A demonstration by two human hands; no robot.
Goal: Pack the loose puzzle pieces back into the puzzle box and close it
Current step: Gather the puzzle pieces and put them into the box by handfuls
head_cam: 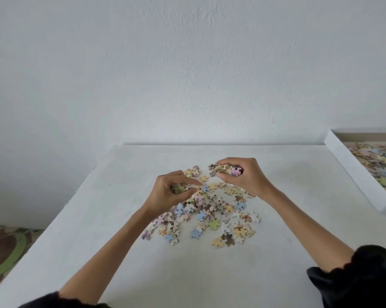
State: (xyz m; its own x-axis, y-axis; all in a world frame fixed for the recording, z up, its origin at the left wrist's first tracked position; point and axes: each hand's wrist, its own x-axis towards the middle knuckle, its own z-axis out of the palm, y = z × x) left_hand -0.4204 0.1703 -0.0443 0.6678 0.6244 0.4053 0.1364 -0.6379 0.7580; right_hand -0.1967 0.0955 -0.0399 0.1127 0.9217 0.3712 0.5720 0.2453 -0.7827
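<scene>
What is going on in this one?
A person is gathering puzzle pieces off a white table with both bare hands. The left hand grips a small clump of pieces, and the right hand holds a larger handful at the far side of the pile. Many pieces lie scattered on the table. The open box sits at the right edge, already partly filled with pieces. No lid is in view.

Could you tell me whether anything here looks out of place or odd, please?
Nothing really stands out. The loose puzzle pieces lie scattered on the white table; the left hand and right hand each grip a handful, and the open puzzle box at the right already holds pieces.
</scene>
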